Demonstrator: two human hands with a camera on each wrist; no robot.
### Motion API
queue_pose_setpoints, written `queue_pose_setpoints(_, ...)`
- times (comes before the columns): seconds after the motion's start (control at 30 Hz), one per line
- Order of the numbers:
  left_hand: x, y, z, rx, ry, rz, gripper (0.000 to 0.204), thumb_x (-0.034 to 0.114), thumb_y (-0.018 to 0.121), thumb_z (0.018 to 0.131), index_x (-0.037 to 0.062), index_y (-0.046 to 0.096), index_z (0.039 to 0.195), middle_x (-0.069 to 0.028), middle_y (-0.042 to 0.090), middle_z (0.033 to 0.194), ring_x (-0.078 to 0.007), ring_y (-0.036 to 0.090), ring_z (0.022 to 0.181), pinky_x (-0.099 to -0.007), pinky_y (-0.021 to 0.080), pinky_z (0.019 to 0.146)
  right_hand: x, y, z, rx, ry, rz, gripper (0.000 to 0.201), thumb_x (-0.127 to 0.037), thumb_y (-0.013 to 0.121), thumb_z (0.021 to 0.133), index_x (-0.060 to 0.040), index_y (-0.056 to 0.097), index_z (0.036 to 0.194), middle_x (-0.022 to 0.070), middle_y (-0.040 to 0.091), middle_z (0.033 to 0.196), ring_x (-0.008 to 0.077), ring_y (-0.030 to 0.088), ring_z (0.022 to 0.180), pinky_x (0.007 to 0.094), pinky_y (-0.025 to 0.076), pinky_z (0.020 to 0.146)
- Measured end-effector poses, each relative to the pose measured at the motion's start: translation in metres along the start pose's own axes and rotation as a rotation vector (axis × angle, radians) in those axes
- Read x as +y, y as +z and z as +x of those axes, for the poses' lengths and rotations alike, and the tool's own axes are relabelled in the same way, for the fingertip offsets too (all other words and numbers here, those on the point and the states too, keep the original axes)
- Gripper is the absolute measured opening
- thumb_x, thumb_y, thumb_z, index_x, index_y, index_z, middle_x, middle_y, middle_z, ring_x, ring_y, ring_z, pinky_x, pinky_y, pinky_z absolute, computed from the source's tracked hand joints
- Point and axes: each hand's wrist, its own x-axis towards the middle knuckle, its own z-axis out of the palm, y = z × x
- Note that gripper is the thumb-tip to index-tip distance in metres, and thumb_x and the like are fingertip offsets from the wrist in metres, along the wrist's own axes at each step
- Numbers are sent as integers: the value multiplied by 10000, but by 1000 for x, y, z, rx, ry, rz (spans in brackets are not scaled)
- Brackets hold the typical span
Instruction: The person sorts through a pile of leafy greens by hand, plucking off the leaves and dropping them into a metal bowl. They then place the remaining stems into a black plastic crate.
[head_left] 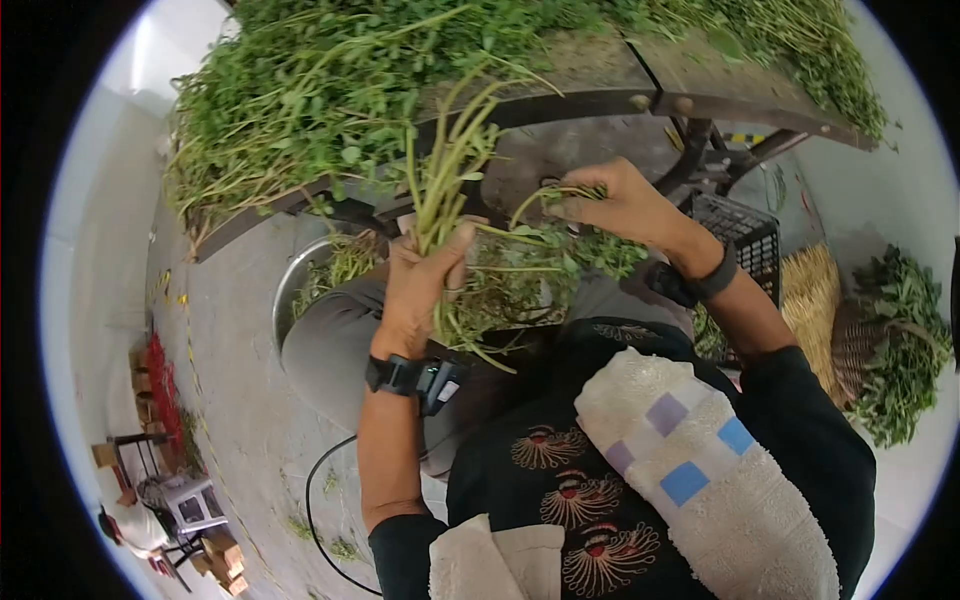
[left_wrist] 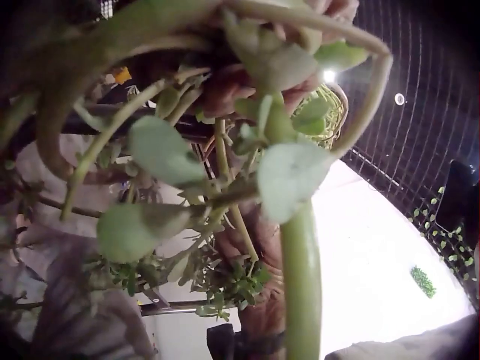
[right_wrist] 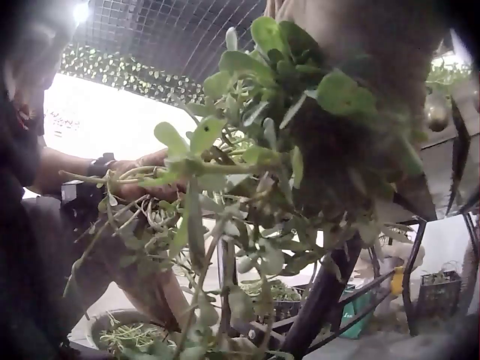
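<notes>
In the head view my left hand (head_left: 422, 283) grips a bunch of thick pale-green purslane stems (head_left: 448, 185) that stand upright above the thumb. To its right, my right hand (head_left: 625, 210) pinches a thin purslane sprig (head_left: 530, 203) between thumb and fingers. More leafy purslane (head_left: 520, 285) hangs between and below the hands, over the lap. Close to the left wrist camera, a stout stem (left_wrist: 301, 277) and round leaves cover part of the fingers. Dense leaves (right_wrist: 300, 97) fill the middle of the right wrist view, with the left hand (right_wrist: 150, 172) beyond them.
A dark wooden table (head_left: 590, 75) stands in front, heaped with greens (head_left: 330, 110). A metal basin (head_left: 284, 300) with plants is left of the knee. Right of the person are a black crate (head_left: 745, 235) and a wicker basket (head_left: 858, 345). A black cable (head_left: 310, 500) crosses the floor.
</notes>
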Motion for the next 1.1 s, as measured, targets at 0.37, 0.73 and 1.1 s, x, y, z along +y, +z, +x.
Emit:
queue_pose_setpoints(0.37,-5,2,9,12,-33,8,174,180,664,834,22,666,906,20,475,482,-52,374,374,-202,267,367,5,25,15,-115,-150,15,296,-258,656,789,12,646,910,135,614,697,167,534,606,304,442,644)
queue_pose_setpoints(0.73,-4,5,7,-41,-12,67,183,172,650,846,10,665,931,34,458,487,-40,350,378,-198,255,364,11,28,19,-221,-161,-19,281,-271,612,773,3,639,826,187,595,672,304,560,588,380,450,606)
queue_pose_setpoints(1.1,3,7,3,33,-45,127,176,205,608,872,37,611,924,34,449,498,-53,383,405,-194,261,385,48,-4,25,91,-133,-266,206,-210,571,802,-32,628,889,145,576,651,228,534,534,357,425,530)
